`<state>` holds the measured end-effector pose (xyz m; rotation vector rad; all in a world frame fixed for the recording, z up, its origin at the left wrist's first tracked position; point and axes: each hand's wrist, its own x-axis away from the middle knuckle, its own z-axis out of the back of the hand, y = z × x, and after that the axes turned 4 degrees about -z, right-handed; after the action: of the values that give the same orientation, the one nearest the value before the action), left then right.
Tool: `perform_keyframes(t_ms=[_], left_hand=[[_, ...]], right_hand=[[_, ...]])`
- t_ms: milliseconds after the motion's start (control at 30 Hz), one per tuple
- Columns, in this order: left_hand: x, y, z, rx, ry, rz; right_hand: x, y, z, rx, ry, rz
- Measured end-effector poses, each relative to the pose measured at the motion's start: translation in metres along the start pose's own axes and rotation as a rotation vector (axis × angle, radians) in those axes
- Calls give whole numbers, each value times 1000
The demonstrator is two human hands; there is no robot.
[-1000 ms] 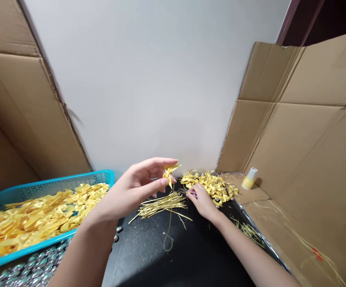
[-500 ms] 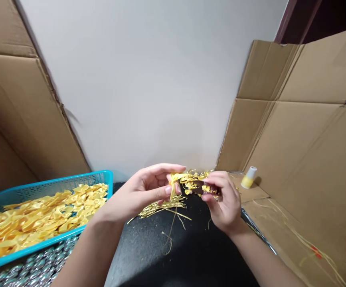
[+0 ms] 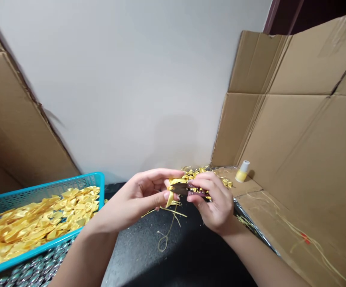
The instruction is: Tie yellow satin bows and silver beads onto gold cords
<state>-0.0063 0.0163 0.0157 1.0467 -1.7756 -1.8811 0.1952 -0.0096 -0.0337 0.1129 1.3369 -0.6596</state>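
Observation:
In the head view, my left hand [image 3: 139, 199] pinches a small yellow ribbon bow [image 3: 169, 199] between thumb and fingers. My right hand [image 3: 216, 201] grips small thread snips [image 3: 180, 189] with dark blades and purple handles. The blades reach across to the bow and appear to touch it; whether they close on a thread is hidden. Beneath my hands, gold cords [image 3: 174, 212] lie on the black tabletop [image 3: 137, 247], partly covered by my left hand. Behind my right hand is a heap of yellow bows with gold ties [image 3: 192, 172].
A blue basket [image 3: 101, 187] full of yellow ribbon pieces [image 3: 44, 217] stands at left, with shiny silvery beads [image 3: 38, 265] before it. A white cone spool with yellow thread [image 3: 242, 172] stands at right. Cardboard panels [image 3: 304, 135] rise on both sides.
My right hand has picked up the snips from beside the heap and brought them left to the bow. My left hand keeps the bow. The view has turned slightly right.

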Motion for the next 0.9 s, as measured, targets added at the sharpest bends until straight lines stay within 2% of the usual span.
perform_keyframes(t_ms=[467, 900], left_hand=[[0, 2, -1, -122, 44, -20], [-1, 2, -4, -44, 15, -30]], right_hand=[[1, 5, -3, 18, 1, -24], [3, 7, -4, 5, 1, -9]])
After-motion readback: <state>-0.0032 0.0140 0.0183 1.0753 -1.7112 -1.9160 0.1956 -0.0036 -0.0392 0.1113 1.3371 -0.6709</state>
